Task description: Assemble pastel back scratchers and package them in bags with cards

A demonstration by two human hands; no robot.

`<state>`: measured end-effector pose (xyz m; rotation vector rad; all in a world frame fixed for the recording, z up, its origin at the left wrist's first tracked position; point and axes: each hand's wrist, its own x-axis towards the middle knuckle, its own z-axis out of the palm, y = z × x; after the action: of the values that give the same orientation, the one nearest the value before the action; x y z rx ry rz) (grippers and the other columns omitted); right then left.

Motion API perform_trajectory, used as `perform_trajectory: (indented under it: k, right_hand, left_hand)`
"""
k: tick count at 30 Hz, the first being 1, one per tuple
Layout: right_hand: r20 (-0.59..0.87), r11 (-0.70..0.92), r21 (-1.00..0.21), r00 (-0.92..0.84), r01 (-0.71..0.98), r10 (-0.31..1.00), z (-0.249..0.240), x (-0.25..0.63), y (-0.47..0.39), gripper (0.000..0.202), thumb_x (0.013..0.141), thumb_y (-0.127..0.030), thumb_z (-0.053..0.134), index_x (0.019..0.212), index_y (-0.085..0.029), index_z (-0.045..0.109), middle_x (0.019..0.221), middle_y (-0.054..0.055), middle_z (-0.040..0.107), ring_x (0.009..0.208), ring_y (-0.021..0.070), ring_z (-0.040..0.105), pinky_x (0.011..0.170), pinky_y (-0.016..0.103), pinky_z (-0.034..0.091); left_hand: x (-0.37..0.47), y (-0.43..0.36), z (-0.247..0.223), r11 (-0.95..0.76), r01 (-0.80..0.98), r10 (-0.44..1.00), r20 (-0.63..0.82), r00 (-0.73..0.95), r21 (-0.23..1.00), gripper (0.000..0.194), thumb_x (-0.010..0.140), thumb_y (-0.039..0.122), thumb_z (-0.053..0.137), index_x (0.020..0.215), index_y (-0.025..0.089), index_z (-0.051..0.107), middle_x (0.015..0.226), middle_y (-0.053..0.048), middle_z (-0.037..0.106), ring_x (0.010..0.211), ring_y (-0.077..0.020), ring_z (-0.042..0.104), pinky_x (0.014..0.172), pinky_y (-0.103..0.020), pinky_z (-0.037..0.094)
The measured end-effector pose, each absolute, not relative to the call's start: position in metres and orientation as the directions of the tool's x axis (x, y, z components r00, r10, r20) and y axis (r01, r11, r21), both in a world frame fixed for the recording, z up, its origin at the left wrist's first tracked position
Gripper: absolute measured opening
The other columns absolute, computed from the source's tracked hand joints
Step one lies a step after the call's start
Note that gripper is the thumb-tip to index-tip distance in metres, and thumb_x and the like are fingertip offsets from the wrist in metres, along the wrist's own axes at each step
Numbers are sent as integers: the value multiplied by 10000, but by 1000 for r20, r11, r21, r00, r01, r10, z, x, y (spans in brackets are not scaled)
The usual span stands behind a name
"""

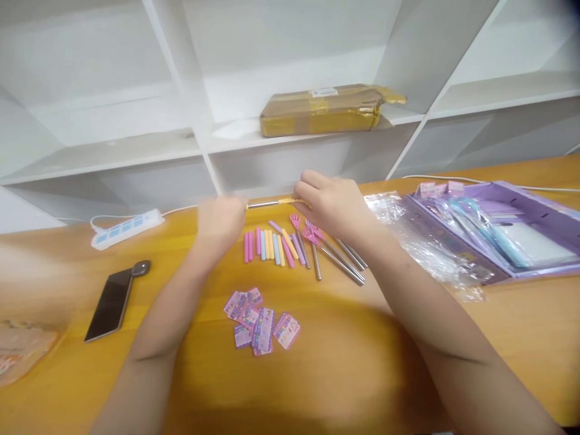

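Note:
My left hand (pixel 222 220) is a closed fist around one end of a thin metal rod, somewhat blurred. My right hand (pixel 328 202) pinches the other end, where yellow plastic shows. The piece between them looks like a yellow back scratcher (pixel 265 205), held level just above the far part of the table; its ends are hidden in my fingers. Below it lies a row of pink, blue, yellow and purple sleeves (pixel 270 246). Beside these, near my right wrist, are several back scratchers (pixel 338 260) with pink hand-shaped heads and metal rods.
Small printed cards (pixel 263 329) lie in a loose pile nearer me. At right are clear plastic wrappers (pixel 435 254) and a purple box (pixel 528 192) holding packaged items. At left are a phone (pixel 109 304), a power strip (pixel 129 229) and a bag (pixel 27 350). A taped carton (pixel 317 112) sits on the shelf.

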<state>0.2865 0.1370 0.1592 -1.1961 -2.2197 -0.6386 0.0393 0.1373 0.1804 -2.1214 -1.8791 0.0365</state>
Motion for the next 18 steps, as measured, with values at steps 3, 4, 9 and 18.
perform_trajectory:
  k: [3,4,9,18]
  right_hand:
    - [645,489,160,-466,858,606,160,287,137,247,1054,-193,457,872,-175,622,922,31,606,625,127,128,596,313,130]
    - [645,487,161,-465,858,606,160,287,137,246,1055,-192,458,875,-177,624,924,29,607,624,127,128,596,313,131]
    - [639,481,176,-471,859,608,160,288,137,244,1059,-182,474,868,-184,627,913,26,589,627,127,136,604,321,126]
    - [675,469,233,-489,852,553,161,289,143,260,966,5,463,825,-191,562,842,22,517,658,154,103,669,339,170]
  left_hand:
    - [39,137,181,-100,965,971,187,148,-243,347,935,99,480,996,217,801,976,-146,817,887,-309,767,675,-362,437]
    - [39,137,181,-101,965,970,190,149,-243,350,932,97,479,995,217,801,969,-145,815,882,-309,766,675,-364,436]
    - [40,137,180,-96,970,970,200,142,-223,330,925,100,493,966,220,798,938,-137,807,865,-293,757,693,-361,445]
    - [40,138,178,-87,975,968,213,131,-205,319,922,119,505,949,223,805,903,-141,795,834,-309,757,688,-372,461]
